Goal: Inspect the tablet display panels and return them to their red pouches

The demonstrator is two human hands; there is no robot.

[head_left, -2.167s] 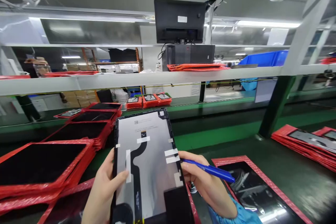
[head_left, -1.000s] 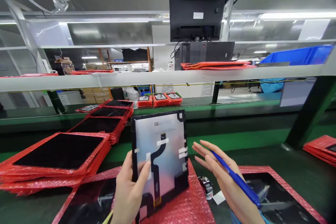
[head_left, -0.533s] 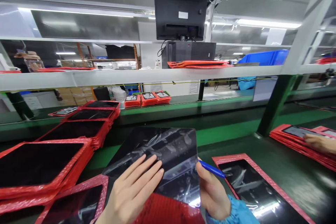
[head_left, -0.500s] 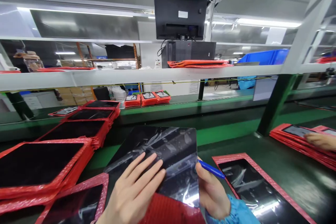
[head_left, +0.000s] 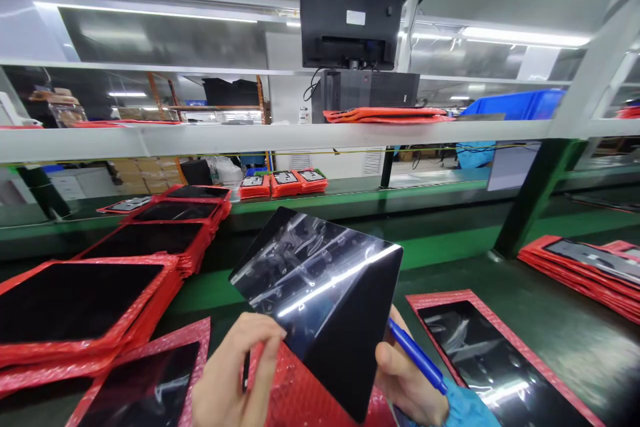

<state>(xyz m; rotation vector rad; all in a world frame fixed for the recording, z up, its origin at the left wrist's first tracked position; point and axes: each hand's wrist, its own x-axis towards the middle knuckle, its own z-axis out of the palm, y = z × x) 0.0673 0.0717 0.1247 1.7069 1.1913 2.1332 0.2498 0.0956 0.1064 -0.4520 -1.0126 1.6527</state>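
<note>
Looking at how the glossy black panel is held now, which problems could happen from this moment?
1. The glossy black display panel is tilted in the air, gripped only at its lower edges by the left hand and right hand; it might slip.
2. The right hand also holds a blue pen close to the panel's edge; its tip could scratch the glass.
3. Bare fingers may leave smudges.

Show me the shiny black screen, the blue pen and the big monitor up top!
black screen panel [head_left: 320, 287], head view, middle of its glossy face
blue pen [head_left: 417, 357], head view, middle of its barrel
monitor [head_left: 350, 17], head view, centre of its back
</note>
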